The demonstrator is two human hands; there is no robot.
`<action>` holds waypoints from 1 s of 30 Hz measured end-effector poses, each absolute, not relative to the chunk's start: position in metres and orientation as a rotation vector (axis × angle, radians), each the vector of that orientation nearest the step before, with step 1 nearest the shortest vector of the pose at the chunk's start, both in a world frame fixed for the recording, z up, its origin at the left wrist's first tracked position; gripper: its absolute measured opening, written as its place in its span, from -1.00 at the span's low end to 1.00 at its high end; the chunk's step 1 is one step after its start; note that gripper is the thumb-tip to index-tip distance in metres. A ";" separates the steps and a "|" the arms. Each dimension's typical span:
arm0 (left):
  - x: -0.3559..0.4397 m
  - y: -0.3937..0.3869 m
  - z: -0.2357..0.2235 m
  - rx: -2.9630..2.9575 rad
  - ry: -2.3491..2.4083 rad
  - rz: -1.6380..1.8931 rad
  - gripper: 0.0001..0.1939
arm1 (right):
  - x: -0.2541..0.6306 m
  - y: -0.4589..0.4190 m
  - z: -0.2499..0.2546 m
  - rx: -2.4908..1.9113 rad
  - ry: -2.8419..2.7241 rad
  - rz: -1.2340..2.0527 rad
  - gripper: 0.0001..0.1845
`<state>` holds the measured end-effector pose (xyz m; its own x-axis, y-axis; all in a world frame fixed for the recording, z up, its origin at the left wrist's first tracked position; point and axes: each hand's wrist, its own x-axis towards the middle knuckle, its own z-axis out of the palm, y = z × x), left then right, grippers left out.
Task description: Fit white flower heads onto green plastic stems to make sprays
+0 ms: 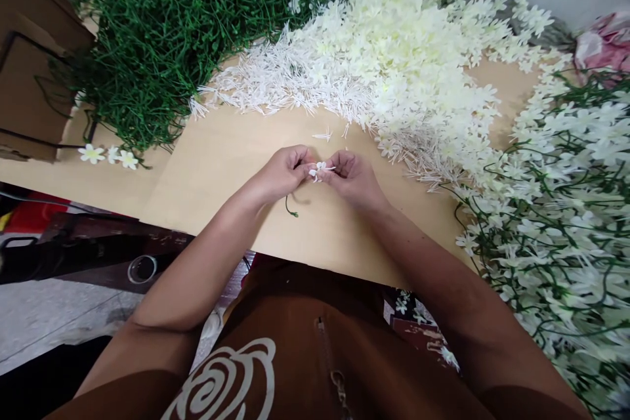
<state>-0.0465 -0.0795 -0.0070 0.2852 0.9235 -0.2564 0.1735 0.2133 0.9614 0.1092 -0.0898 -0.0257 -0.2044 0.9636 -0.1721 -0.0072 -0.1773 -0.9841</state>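
Over the middle of the table, my left hand (290, 169) and my right hand (350, 174) meet at the fingertips around a small white artificial flower (319, 171). Both hands are closed in a pinch, the flower lying between them. A thin white piece sticks out at my right fingers. Below my left hand hangs a green plastic stem (291, 207) with a small bud-like tip; its upper end is hidden by the fingers. Just beyond the hands, a few white stamen pieces (323, 135) lie on the table.
A heap of green stems (162, 33) covers the back left. White stamens (295, 79) and loose cream blossoms (403, 33) pile up behind my hands. Stemmed white flowers (566, 210) crowd the right side. A cardboard box (34, 79) stands at the left, near several yellow-centred blossoms (92, 153).
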 end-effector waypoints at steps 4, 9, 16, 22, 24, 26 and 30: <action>-0.050 -0.083 -0.010 1.231 1.112 0.780 -0.77 | 0.112 -0.090 -0.023 -1.143 -1.187 1.567 -0.47; -0.049 -0.085 -0.015 1.243 1.185 0.830 -0.77 | 0.113 -0.088 -0.019 -1.089 -1.077 1.586 -0.45; -0.047 -0.085 -0.012 1.216 1.151 0.843 -0.80 | 0.114 -0.086 -0.018 -1.110 -1.102 1.622 -0.50; -0.046 -0.084 -0.009 1.264 1.152 0.761 -0.81 | 0.114 -0.082 -0.023 -1.172 -1.259 1.561 -0.49; -0.043 -0.084 -0.010 1.240 1.162 0.777 -0.81 | 0.112 -0.081 -0.025 -1.171 -1.248 1.560 -0.48; -0.042 -0.085 -0.011 1.223 1.180 0.813 -0.83 | 0.110 -0.082 -0.025 -1.145 -1.175 1.572 -0.46; -0.054 -0.099 -0.007 1.464 1.246 0.991 -0.87 | 0.115 -0.084 -0.022 -1.078 -1.030 1.660 -0.48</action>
<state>-0.0540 -0.0991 -0.0074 0.1555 0.9878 0.0049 0.2275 -0.0406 0.9729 0.1150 -0.0843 -0.0218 -0.2366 0.9475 -0.2150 -0.2282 -0.2692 -0.9356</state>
